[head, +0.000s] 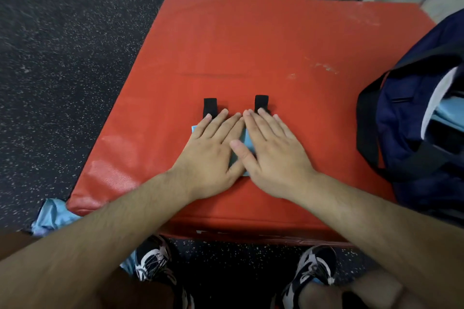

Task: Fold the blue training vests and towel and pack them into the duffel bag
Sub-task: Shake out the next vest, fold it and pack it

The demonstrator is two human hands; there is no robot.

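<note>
Across the worktop (276, 40): open duffel bag (414, 138) at 3 o'clock, pale-blue fabric (449, 113) already inside; crumpled vest (54, 216) on the floor (62, 57) at 8 o'clock — not yet folded; left hand (211, 150) and right hand (273, 155), fingers flat, press a folded vest (248, 139) at centre.

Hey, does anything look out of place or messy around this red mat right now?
Yes. A light-blue cloth lies crumpled on the floor at the near left corner of the red mat, with more blue fabric beside a shoe, not on the mat or in the duffel bag. Nothing else stands out.
</note>
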